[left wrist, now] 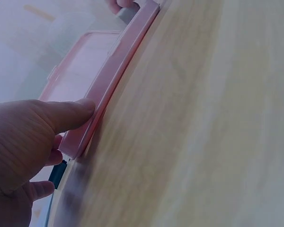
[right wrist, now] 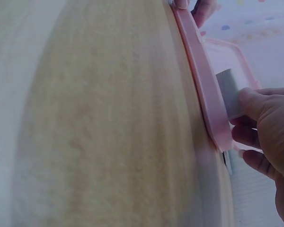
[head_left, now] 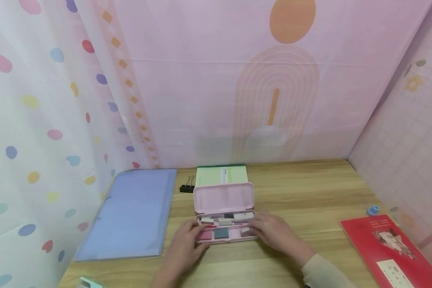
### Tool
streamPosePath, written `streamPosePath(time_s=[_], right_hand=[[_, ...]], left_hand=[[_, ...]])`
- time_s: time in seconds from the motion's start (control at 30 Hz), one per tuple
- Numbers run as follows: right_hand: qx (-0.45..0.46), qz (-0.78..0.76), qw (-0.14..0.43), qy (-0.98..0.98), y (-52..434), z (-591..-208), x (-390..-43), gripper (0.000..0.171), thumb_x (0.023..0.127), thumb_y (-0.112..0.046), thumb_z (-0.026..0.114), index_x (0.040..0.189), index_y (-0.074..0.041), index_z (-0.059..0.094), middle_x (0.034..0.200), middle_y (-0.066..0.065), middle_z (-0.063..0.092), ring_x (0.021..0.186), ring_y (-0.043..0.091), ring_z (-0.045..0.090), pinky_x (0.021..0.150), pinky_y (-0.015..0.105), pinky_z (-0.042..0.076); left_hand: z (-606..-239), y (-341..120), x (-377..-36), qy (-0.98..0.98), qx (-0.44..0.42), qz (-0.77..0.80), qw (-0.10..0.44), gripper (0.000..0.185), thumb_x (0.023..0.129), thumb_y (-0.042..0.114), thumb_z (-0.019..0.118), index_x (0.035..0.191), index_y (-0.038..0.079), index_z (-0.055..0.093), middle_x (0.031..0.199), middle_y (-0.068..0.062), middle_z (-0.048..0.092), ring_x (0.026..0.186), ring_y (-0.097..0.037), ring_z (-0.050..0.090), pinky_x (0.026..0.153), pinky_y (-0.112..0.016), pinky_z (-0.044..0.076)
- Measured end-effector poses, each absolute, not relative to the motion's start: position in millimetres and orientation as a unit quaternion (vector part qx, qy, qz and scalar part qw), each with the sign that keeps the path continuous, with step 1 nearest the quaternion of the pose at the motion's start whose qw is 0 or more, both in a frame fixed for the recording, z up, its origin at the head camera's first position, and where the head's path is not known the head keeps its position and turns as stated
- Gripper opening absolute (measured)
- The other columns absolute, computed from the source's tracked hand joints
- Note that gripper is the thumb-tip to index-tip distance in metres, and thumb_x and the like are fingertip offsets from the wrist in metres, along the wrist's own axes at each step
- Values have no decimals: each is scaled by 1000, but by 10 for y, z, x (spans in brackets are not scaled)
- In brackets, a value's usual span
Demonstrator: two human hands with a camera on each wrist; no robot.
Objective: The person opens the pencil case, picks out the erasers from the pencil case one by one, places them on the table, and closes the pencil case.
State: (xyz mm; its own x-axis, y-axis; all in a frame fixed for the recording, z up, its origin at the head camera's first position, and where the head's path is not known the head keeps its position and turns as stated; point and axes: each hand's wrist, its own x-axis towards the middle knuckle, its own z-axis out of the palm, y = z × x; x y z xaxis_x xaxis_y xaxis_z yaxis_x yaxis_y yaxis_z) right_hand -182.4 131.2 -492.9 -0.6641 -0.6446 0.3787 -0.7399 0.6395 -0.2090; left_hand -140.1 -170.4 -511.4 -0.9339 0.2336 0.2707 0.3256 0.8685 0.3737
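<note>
A beige sleeve (head_left: pixel 325 272) is covering the forearm just behind the right hand (head_left: pixel 279 232), at the near edge of the head view. Left of the left hand (head_left: pixel 183 246) and nearer the wearer, a mint-coloured object (head_left: pixel 88 283) is showing only in part; its kind is not being identified.

The pink case (left wrist: pixel 112 71) is lying open on the wooden table (head_left: pixel 295 192) between the two hands, its lid (head_left: pixel 224 198) standing raised beyond them. The left hand is gripping the case's left end, thumb pressing on the near wall. The right hand is pinching a grey-white block (right wrist: pixel 229 92) between thumb and fingers at the case's right end. Just right of the left fingertips, a pink block (head_left: pixel 206 235) is lying in the near section, with a blue-grey block (head_left: pixel 221 233) beside it. White blocks (head_left: pixel 225 222) are lying in the far section.

Beyond the left hand, a black binder clip (head_left: pixel 187 189) is resting beside a pale green notebook (head_left: pixel 210 176). A blue folder (head_left: pixel 133 216) is lying left of that hand. Well right of the right hand, a red book (head_left: pixel 363 240) is lying near a small blue object (head_left: pixel 373 210).
</note>
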Motion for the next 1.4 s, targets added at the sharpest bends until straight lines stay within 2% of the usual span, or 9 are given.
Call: streamPosePath(time_s=[0.17, 0.27, 0.4, 0.53, 0.63, 0.73, 0.93, 1.07, 1.4], right_hand=[[349, 217, 134, -902, 1373, -4887, -1796, 17, 90, -18, 67, 107, -17, 71, 102, -4, 70, 94, 12, 65, 82, 33, 55], [322, 248, 129, -905, 1451, -4861, -1784, 18, 91, -15, 65, 108, -15, 70, 105, -1, 71, 97, 15, 66, 85, 35, 54], [294, 275, 142, -904, 1595, -4851, -1775, 15, 91, -10, 65, 105, -13, 69, 101, -1, 71, 91, 13, 67, 79, 33, 56], [260, 290, 156, -908, 1758, -4864, -1798, 13, 90, -7, 67, 99, -14, 67, 94, -4, 70, 83, 7, 64, 71, 28, 56], [235, 290, 154, -915, 1879, -4869, -1851, 12, 89, -8, 68, 97, -17, 66, 93, -6, 68, 82, 6, 62, 71, 30, 55], [217, 272, 153, -925, 2004, -4877, -1925, 12, 90, -12, 67, 101, -16, 67, 97, -3, 68, 86, 12, 64, 74, 36, 55], [195, 250, 150, -936, 2255, -4995, -2140, 24, 88, -10, 70, 112, -8, 68, 108, 8, 67, 100, 27, 63, 85, 48, 51], [189, 251, 146, -938, 2374, -5089, -2256, 26, 86, -7, 71, 112, -6, 68, 109, 10, 67, 103, 30, 61, 89, 49, 49], [192, 250, 119, -942, 2444, -5116, -2398, 25, 86, -6, 71, 111, -4, 69, 109, 12, 67, 103, 31, 60, 89, 49, 49]], left_hand=[[-5143, -1707, -1388, -959, -124, -220, 130, 54, 71, 40, 83, 116, 14, 68, 118, -6, 54, 103, -20, 53, 92, -40, 48], [-5152, -1723, -1376, -963, -99, -215, 133, 55, 69, 43, 84, 114, 15, 69, 109, -2, 55, 98, -18, 52, 88, -37, 47], [-5137, -1739, -1355, -970, -75, -197, 124, 56, 70, 46, 83, 115, 16, 70, 97, 4, 54, 90, -16, 49, 83, -35, 44], [-5115, -1746, -1348, -972, -70, -187, 122, 55, 71, 46, 82, 114, 15, 70, 95, 3, 57, 92, -17, 51, 86, -38, 45], [-5107, -1747, -1353, -972, -69, -189, 120, 54, 72, 46, 81, 115, 15, 69, 97, 2, 59, 95, -18, 53, 92, -40, 44], [-5109, -1745, -1356, -972, -67, -191, 117, 54, 72, 46, 81, 115, 15, 69, 98, 2, 60, 98, -19, 53, 96, -42, 42], [-5133, -1746, -1358, -973, -62, -191, 113, 54, 73, 46, 81, 115, 15, 69, 98, 2, 60, 98, -19, 53, 96, -43, 42], [-5155, -1751, -1355, -973, -62, -192, 111, 54, 73, 46, 80, 116, 15, 68, 100, 1, 60, 100, -20, 54, 99, -45, 41], [-5160, -1749, -1348, -974, -63, -191, 107, 55, 73, 47, 80, 116, 15, 68, 102, 0, 61, 100, -20, 53, 94, -42, 43]])
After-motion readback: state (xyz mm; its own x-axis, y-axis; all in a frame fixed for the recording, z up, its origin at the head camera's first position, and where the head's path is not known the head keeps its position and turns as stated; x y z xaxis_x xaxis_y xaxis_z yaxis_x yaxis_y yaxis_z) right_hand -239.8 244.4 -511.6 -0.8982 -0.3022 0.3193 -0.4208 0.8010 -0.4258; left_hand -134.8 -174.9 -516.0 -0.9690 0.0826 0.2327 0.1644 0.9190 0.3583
